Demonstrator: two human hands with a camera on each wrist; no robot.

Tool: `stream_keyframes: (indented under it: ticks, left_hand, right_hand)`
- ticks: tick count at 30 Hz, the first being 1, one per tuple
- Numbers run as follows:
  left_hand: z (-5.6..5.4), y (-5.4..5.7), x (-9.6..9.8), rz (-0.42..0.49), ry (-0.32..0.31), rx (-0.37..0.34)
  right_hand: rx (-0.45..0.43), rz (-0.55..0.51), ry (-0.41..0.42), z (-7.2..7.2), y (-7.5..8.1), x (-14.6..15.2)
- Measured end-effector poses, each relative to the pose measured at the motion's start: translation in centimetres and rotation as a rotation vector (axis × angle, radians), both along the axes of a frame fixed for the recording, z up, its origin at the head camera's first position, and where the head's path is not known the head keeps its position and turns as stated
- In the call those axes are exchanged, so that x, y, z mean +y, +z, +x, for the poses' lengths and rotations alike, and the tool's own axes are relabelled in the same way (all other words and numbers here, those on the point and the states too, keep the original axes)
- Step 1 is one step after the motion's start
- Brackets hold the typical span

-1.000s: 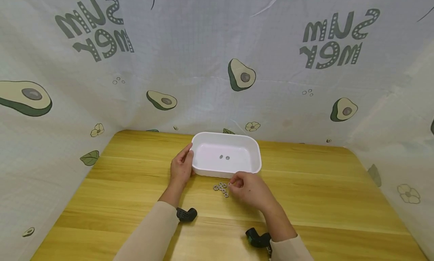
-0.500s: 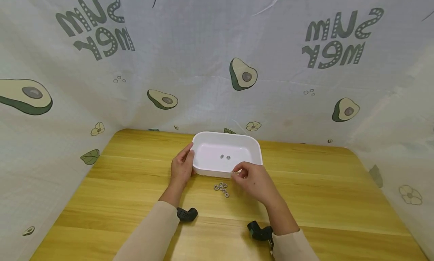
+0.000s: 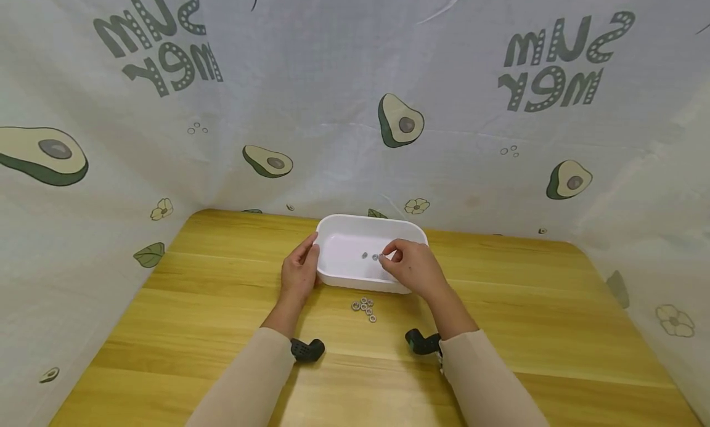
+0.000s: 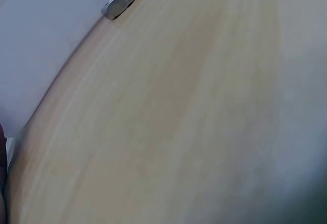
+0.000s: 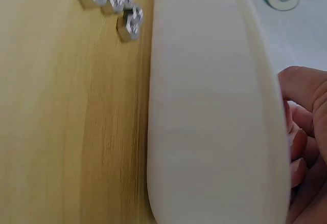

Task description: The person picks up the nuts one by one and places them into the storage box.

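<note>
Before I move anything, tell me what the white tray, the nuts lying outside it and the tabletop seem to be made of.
White tray: probably plastic, smooth with a soft sheen; its rounded corners look moulded.
Nuts: metal, perhaps steel, shiny; bright silvery glints show on their faces.
Tabletop: wood or wood-look laminate, smooth; streaky yellow grain shows, but can't settle which.

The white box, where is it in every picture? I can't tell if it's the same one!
Head: the white box is in the middle, a bit below centre.
Left wrist: only part of its outside wall shows, in the upper left corner.
Right wrist: its outside wall fills a tall band right of centre.
Shared landmark: the metal nuts on the table, near the box in all three views.
</note>
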State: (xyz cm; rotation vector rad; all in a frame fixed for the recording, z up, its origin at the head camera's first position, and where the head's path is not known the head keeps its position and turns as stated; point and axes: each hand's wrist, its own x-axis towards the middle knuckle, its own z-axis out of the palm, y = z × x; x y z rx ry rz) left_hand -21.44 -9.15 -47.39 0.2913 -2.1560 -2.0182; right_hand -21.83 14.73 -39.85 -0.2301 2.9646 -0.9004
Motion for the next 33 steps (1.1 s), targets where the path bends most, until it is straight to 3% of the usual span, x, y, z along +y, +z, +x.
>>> stream_keyframes:
  ticks: [8, 15, 20, 24, 33]
  left_hand:
    - [-0.1, 0.0, -0.1, -0.002, 0.008, 0.006]
    - [-0.1, -0.1, -0.1, 0.012, 0.006, 0.006]
    - [-0.1, -0.1, 0.0, 0.017, 0.003, 0.014]
    - [-0.2, 0.0, -0.2, 0.008, 0.002, 0.016]
    - [0.0, -0.1, -0.2, 0.003, -0.003, 0.005]
  right_hand:
    - [-0.090, 0.075, 0.042, -2.6, -0.2, -1.1]
    - [-0.113, 0.185, 0.075, -4.1, -1.1, -2.3]
    - [-0.141, 0.184, 0.058, -4.9, -1.9, -3.0]
    - [-0.142, 0.151, 0.036, -5.2, -2.0, -3.3]
    - [-0.142, 0.092, 0.020, -4.4, -0.8, -3.0]
